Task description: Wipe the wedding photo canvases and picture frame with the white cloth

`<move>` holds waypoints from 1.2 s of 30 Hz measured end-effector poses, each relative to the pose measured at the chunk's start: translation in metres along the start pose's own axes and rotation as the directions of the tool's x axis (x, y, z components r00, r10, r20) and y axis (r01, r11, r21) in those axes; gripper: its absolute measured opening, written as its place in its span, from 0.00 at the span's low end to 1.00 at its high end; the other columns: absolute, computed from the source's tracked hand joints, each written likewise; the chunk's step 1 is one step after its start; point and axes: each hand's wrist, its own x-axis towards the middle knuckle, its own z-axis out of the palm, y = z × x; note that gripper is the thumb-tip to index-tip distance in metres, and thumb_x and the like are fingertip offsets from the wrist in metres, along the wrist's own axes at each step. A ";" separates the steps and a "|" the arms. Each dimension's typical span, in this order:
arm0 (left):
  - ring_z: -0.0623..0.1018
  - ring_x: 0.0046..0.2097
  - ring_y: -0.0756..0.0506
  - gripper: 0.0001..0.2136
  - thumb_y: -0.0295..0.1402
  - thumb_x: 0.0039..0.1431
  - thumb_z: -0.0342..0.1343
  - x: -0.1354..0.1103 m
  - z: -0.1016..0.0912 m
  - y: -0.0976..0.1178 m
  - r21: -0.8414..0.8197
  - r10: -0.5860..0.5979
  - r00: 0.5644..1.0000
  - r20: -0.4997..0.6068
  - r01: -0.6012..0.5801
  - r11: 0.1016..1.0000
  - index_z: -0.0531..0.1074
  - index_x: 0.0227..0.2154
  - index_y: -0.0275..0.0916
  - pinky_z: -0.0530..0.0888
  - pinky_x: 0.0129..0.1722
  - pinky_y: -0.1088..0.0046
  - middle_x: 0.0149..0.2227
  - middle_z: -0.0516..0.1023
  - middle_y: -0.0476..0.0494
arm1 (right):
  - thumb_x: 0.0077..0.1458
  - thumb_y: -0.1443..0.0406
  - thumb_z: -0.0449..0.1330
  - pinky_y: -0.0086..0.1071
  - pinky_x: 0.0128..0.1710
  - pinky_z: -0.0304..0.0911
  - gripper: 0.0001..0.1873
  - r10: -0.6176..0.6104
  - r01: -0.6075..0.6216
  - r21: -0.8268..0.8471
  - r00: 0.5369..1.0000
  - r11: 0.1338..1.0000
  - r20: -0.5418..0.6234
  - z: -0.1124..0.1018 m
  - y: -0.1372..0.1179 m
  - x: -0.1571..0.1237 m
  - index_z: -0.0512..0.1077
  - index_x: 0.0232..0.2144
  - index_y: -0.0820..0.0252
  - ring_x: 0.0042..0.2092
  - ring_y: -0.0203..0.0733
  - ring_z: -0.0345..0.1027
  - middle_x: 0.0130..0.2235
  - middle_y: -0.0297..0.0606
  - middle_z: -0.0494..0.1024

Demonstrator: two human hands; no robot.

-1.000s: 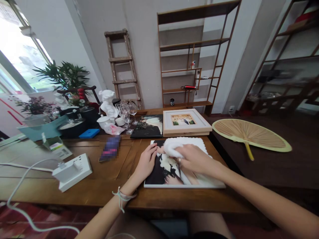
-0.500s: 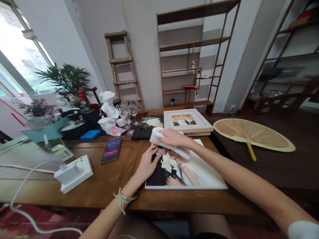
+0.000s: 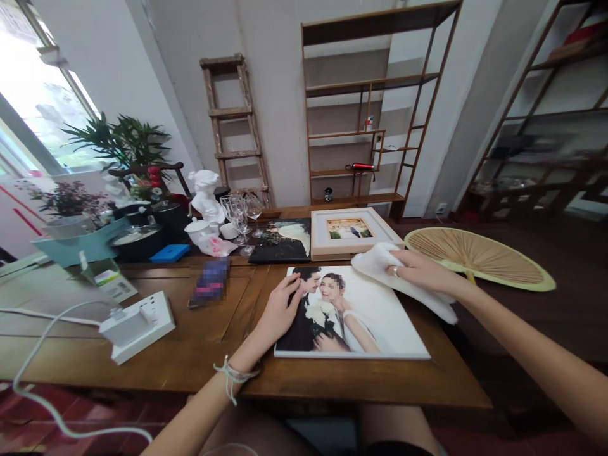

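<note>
A photo panel showing a couple lies flat on the wooden table. My left hand rests on its left edge with the fingers stretched out. With my right hand, which wears a ring, I grip a white cloth over the panel's upper right corner. Part of the cloth hangs past the right edge of the panel. Behind the panel lie a light framed picture and a dark photo panel, side by side.
A palm-leaf fan lies to the right. On the left are a power strip with a cable, a small opened box, a phone-like object and a blue box. Wine glasses and a white bust stand at the back.
My right hand has carried the cloth rightward from the panel's upper left to its upper right corner, uncovering the couple's faces. My left hand has stayed on the left edge.
</note>
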 end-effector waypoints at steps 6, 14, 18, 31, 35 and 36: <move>0.71 0.53 0.43 0.14 0.29 0.59 0.45 0.000 -0.001 0.002 0.001 -0.003 1.000 -0.004 0.003 1.000 0.73 0.43 0.36 0.66 0.54 0.63 0.52 0.71 0.38 | 0.47 0.69 0.49 0.36 0.38 0.57 0.11 -0.050 0.052 -0.072 0.998 0.996 0.031 0.004 -0.034 -0.014 0.71 0.31 0.61 0.39 0.49 0.66 0.34 0.42 0.74; 0.71 0.53 0.44 0.14 0.29 0.60 0.44 0.000 -0.002 0.003 0.004 -0.005 1.000 0.013 0.005 1.000 0.73 0.43 0.35 0.65 0.54 0.65 0.52 0.71 0.38 | 0.44 0.72 0.54 0.39 0.49 0.55 0.14 -0.420 0.437 -0.139 0.897 0.889 0.136 0.034 -0.108 -0.029 0.73 0.35 0.59 0.53 0.50 0.61 0.53 0.45 0.68; 0.71 0.53 0.43 0.15 0.29 0.60 0.44 0.000 -0.002 0.002 0.008 -0.007 1.000 0.019 0.007 1.000 0.73 0.43 0.34 0.65 0.54 0.64 0.52 0.71 0.37 | 0.47 0.75 0.53 0.39 0.50 0.56 0.20 -0.389 0.403 -0.199 0.915 0.893 0.104 0.037 -0.085 -0.013 0.70 0.42 0.58 0.55 0.48 0.59 0.55 0.45 0.65; 0.70 0.54 0.44 0.15 0.29 0.60 0.44 0.000 0.000 0.000 0.018 -0.016 1.000 0.006 0.016 1.000 0.72 0.44 0.33 0.64 0.55 0.64 0.53 0.70 0.37 | 0.43 0.79 0.50 0.45 0.41 0.64 0.22 -0.267 0.322 -0.354 0.944 0.878 0.196 0.032 -0.090 -0.032 0.73 0.39 0.59 0.52 0.58 0.62 0.56 0.49 0.64; 0.70 0.53 0.44 0.15 0.29 0.60 0.44 0.000 0.001 0.000 0.013 -0.011 1.000 0.004 0.011 1.000 0.73 0.44 0.34 0.65 0.55 0.63 0.52 0.70 0.38 | 0.41 0.78 0.51 0.44 0.39 0.65 0.23 -0.319 0.404 -0.297 0.900 0.865 0.296 0.028 -0.121 -0.071 0.73 0.39 0.60 0.52 0.59 0.61 0.56 0.49 0.64; 0.71 0.53 0.44 0.15 0.29 0.60 0.44 0.000 0.001 0.000 0.012 -0.008 1.000 0.004 0.008 1.000 0.73 0.44 0.34 0.65 0.55 0.63 0.52 0.70 0.37 | 0.41 0.77 0.52 0.43 0.38 0.65 0.21 -0.329 0.416 -0.274 0.891 0.867 0.314 0.028 -0.126 -0.079 0.73 0.39 0.60 0.52 0.59 0.61 0.56 0.49 0.64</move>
